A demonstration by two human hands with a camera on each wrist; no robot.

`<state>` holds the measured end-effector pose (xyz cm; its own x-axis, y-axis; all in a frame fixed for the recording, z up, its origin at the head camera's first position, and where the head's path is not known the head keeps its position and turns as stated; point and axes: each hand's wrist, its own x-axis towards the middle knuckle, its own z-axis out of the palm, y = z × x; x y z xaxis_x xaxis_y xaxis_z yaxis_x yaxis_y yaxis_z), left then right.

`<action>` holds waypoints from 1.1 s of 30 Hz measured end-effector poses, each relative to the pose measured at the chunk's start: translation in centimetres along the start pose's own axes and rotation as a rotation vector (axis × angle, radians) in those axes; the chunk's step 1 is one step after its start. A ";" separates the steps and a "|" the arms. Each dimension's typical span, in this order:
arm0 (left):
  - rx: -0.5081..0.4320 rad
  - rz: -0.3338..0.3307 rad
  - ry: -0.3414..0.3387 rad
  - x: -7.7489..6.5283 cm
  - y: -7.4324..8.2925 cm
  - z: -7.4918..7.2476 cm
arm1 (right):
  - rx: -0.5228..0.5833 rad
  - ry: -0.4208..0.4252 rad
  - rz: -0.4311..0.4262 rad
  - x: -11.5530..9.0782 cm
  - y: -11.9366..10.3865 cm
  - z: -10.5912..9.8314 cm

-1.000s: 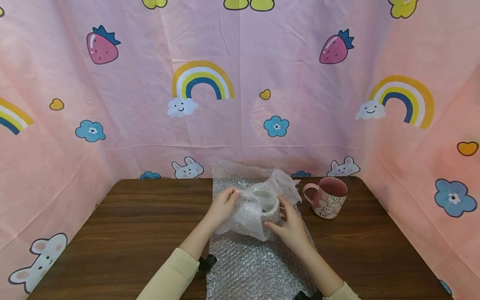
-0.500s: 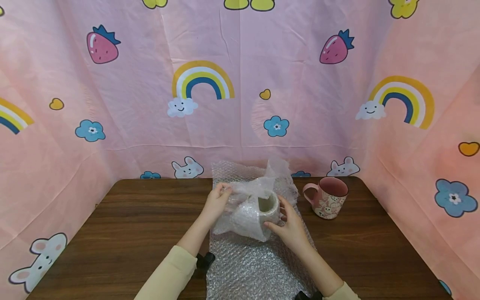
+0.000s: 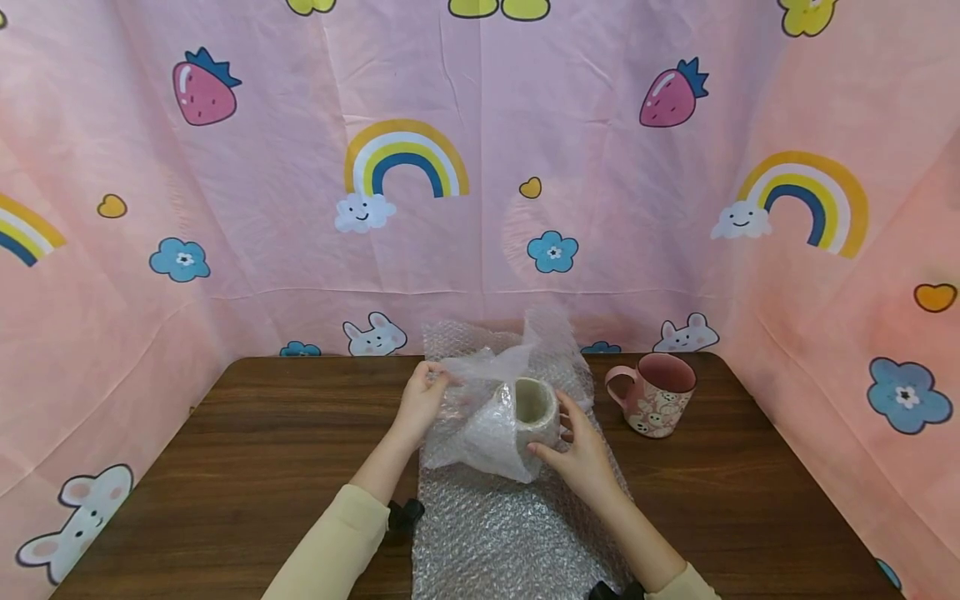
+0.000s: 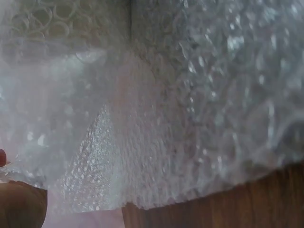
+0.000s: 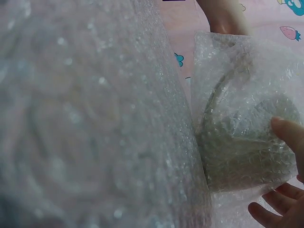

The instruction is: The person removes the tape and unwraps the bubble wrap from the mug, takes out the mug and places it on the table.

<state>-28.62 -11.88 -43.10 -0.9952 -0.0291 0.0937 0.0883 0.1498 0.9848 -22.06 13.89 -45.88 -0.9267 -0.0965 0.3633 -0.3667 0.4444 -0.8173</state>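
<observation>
A pale cup (image 3: 533, 403), partly wrapped in bubble wrap (image 3: 480, 435), stands mid-table with its round mouth uncovered. My left hand (image 3: 422, 398) pinches a loose end of the wrap at the cup's left; in the left wrist view, wrap fills most of the picture and only fingertips (image 4: 21, 202) show at the lower left. My right hand (image 3: 581, 454) holds the cup's right side, thumb in front and fingers behind. In the right wrist view, that thumb (image 5: 287, 133) presses on the wrap, through which the greenish cup body shows blurred.
Under the cup, a long bubble wrap sheet (image 3: 517, 533) runs from the table's back edge to the front. A pink patterned mug (image 3: 658, 404) stands upright to the right, its handle facing left. A printed pink curtain (image 3: 480, 250) surrounds the wooden table (image 3: 300, 442).
My left hand has moved left and slightly back, drawing the loose wrap off the cup's mouth, which now shows fully. My right hand has kept its place on the cup.
</observation>
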 end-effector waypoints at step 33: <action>0.692 0.103 0.194 1.7 -3.2 -3.8 | -0.005 -0.012 0.021 -0.1 -0.1 -0.1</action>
<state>-30.46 -16.14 -45.51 -0.9521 -0.1465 0.2685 0.0698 0.7507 0.6570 -21.94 13.92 -45.85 -0.9352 -0.0979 0.3403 -0.3465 0.4513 -0.8223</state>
